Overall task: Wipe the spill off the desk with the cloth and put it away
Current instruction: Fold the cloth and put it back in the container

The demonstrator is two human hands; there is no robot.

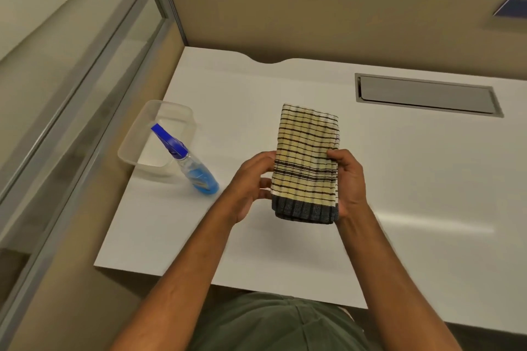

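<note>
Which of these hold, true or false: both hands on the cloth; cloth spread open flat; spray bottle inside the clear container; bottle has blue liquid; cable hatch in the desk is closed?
1. Both hands hold the cloth. True: the left hand and right hand grip the cloth by its sides.
2. The cloth is spread open flat. False: it is folded into a narrow rectangle.
3. The spray bottle is inside the clear container. False: the spray bottle stands on the desk in front of the clear container.
4. The bottle holds blue liquid. True.
5. The cable hatch is closed. True: the cable hatch lid lies shut.
</note>
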